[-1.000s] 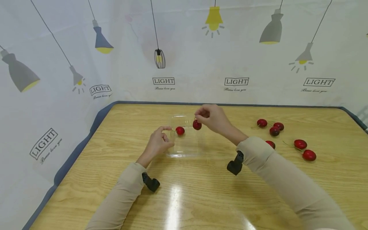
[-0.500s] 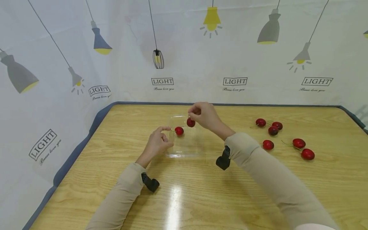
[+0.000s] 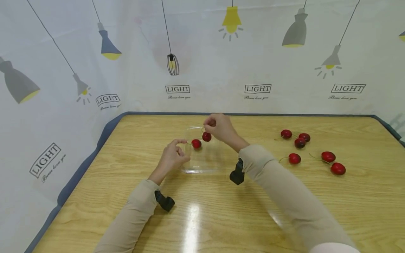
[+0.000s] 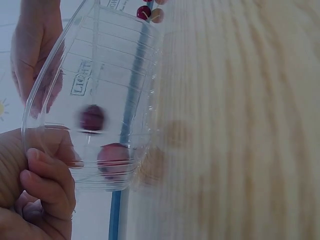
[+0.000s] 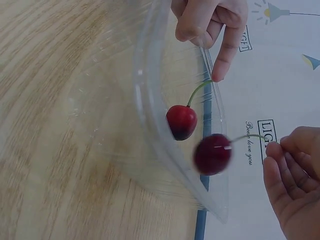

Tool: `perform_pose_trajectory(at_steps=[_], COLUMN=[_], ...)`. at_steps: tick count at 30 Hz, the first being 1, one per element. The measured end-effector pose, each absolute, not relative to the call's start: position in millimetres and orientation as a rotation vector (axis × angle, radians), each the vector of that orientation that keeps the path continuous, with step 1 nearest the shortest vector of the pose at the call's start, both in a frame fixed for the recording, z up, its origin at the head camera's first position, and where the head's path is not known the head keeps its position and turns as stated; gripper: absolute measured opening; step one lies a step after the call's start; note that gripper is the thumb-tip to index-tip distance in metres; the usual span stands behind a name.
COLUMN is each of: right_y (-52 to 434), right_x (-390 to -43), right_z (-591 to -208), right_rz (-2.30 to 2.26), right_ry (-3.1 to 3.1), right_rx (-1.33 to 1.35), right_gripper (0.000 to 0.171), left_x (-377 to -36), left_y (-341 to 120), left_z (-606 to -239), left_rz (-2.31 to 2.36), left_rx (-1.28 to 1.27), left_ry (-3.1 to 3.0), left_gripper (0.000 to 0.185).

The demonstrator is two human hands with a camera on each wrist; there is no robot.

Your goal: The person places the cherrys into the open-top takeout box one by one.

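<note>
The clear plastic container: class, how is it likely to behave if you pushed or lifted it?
The clear plastic container looks thin-walled, so it may flex when squeezed and feel light for its size. Its smooth, shiny surface might slide readily across the table. The round cherry inside could roll if it tilts.

In the head view we see soft, even light across the table [image 3: 227, 221], with a white glare streak at six o'clock and a thinner one near five. The left wrist view looks dimmer and hazier to us, the table's grain smeared at three o'clock and the hanging cherry [image 4: 92, 118] blurred at nine. In the right wrist view, we find that cherry soft at four o'clock with a small white highlight, and pale glints along the plastic box [image 5: 142, 85].
</note>
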State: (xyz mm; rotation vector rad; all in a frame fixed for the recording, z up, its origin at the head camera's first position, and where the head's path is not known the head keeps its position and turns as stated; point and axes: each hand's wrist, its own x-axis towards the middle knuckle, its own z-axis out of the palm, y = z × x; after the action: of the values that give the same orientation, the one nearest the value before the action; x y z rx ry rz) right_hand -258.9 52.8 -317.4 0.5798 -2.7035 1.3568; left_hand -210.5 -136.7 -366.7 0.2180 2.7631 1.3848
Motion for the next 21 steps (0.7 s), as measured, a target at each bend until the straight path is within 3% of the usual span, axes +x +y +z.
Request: perform_pose_trajectory(at_steps=[21], right_y=[51.1], right_x=[-263.6], right_z=[-336.2], right_rz=[1.380], right_ry=[-2.742], right_rx=[0.507], right_gripper=[0.008], left_x=[-209.8], left_y=[-135.1], left_z=[-367.1], left_rz=[1.434], left_rx=[0.218], left_ry=[2.737], left_gripper=[0.054])
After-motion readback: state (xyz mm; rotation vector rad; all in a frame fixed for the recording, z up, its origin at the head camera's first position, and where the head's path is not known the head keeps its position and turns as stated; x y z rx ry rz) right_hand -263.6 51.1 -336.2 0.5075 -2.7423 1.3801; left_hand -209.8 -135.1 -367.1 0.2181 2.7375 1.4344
